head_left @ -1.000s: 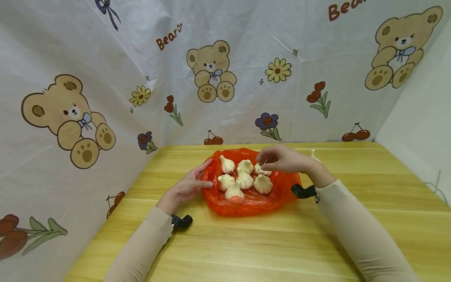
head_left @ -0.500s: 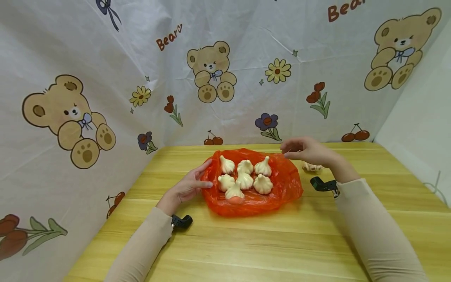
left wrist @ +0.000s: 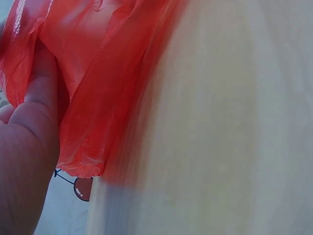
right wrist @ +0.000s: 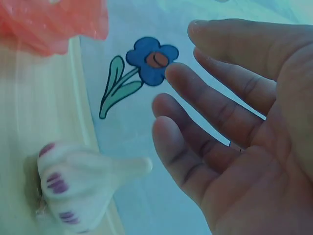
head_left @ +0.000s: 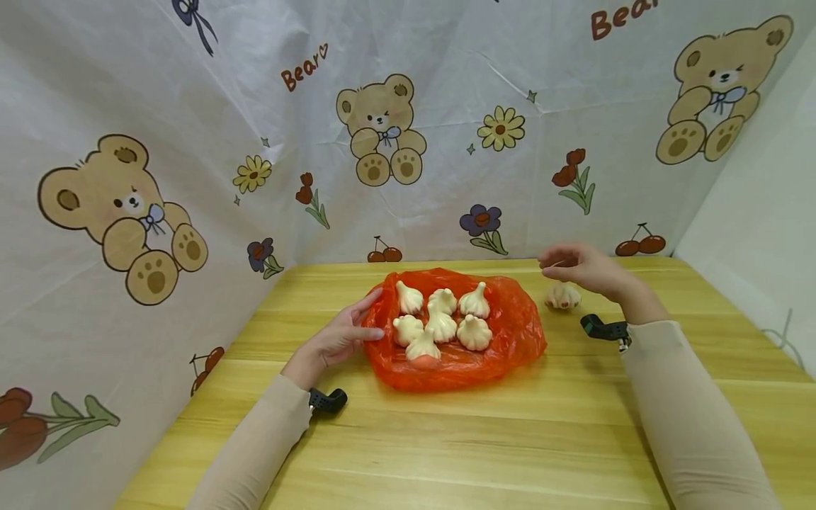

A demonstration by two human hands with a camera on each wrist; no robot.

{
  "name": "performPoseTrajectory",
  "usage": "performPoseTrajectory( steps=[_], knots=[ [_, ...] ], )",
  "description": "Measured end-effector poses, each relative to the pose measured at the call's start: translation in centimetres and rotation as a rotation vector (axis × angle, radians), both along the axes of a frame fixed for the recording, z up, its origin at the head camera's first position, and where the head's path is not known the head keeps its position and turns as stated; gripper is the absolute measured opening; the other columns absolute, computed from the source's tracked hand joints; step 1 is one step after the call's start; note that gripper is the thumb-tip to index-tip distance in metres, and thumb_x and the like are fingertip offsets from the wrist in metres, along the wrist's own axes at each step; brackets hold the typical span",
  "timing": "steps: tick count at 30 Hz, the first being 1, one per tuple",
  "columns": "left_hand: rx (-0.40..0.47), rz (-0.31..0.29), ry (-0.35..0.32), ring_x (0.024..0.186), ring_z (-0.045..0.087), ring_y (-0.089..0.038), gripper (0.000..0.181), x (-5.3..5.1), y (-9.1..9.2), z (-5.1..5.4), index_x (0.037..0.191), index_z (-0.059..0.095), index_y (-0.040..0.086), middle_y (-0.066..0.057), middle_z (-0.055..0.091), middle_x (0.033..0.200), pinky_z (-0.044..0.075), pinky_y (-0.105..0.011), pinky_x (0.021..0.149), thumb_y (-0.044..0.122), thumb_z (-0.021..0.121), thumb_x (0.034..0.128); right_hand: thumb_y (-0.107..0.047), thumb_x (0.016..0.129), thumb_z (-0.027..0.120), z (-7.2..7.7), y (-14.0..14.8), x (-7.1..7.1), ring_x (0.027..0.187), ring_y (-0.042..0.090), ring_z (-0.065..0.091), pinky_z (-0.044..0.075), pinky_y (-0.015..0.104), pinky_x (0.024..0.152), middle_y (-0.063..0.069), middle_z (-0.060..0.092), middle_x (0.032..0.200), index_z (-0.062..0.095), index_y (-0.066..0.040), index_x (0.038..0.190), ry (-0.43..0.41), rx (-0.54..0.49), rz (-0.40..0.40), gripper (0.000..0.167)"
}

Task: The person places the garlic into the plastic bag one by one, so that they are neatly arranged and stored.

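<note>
A red plastic bag (head_left: pixel 516 326) lies spread on the table with its mouth up, and several cream garlic bulbs (head_left: pixel 474 333) sit in it. At the bag's left side my left hand (head_left: pixel 341 336) holds the rim, and the left wrist view shows the red film (left wrist: pixel 107 93) around a digit of it. To the right of the bag, one more garlic bulb (head_left: pixel 563 296) with purple streaks rests on the table. My right hand (head_left: pixel 589 273) hovers just above that bulb with nothing between its fingers; in the right wrist view the bulb (right wrist: pixel 78 186) is apart from the fingertips.
The wooden table (head_left: pixel 408 446) carries all of this. A white cloth (head_left: pixel 440 212) printed with bears and flowers hangs along the back and left. On the right is a plain white wall (head_left: pixel 765 234), with a thin cable (head_left: pixel 787 340) near its foot.
My right hand has moved from over the bag to the right, above the bulb on the table. A bulb it covered in the bag now shows fully. The left hand has stayed put.
</note>
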State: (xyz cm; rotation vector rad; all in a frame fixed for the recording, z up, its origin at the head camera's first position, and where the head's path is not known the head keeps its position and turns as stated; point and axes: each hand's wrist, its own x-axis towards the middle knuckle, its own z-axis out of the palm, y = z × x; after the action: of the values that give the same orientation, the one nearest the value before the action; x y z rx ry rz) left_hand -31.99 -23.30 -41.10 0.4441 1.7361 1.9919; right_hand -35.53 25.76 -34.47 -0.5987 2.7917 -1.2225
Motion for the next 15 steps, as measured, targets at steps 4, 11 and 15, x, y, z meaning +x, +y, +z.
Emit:
performPoseTrajectory(
  steps=[4, 11, 15],
  knots=[
    [-0.005, -0.001, 0.002, 0.154, 0.031, -0.035, 0.095, 0.0, 0.0, 0.1, 0.166, 0.019, 0.031, 0.001, 0.015, 0.174, 0.056, -0.041, 0.103, -0.012, 0.062, 0.0929, -0.032, 0.104, 0.061, -0.5, 0.8, -0.2, 0.126, 0.038, 0.058, 0.051, 0.057, 0.107, 0.022, 0.060, 0.139, 0.057, -0.003, 0.138, -0.012, -0.020, -0.039, 0.045],
    [-0.013, -0.003, 0.000, 0.153, 0.033, -0.034, 0.096, -0.2, 0.0, -0.2, 0.166, 0.018, 0.031, 0.000, 0.015, 0.174, 0.056, -0.041, 0.104, -0.011, 0.063, 0.0929, -0.037, 0.103, 0.062, -1.7, 2.3, -0.7, 0.136, 0.051, 0.045, 0.042, 0.069, 0.111, 0.030, 0.041, 0.153, 0.041, 0.000, 0.151, -0.063, -0.084, -0.105, 0.064],
    [-0.010, -0.005, 0.003, 0.152, 0.035, -0.034, 0.096, -0.2, -0.1, -0.2, 0.166, 0.018, 0.031, 0.000, 0.015, 0.174, 0.056, -0.042, 0.103, -0.011, 0.063, 0.0929, -0.042, 0.102, 0.063, -2.8, 3.1, -1.2, 0.141, 0.054, 0.037, 0.037, 0.071, 0.114, 0.034, 0.030, 0.159, 0.030, 0.001, 0.157, -0.110, -0.090, -0.134, 0.077]
  ],
)
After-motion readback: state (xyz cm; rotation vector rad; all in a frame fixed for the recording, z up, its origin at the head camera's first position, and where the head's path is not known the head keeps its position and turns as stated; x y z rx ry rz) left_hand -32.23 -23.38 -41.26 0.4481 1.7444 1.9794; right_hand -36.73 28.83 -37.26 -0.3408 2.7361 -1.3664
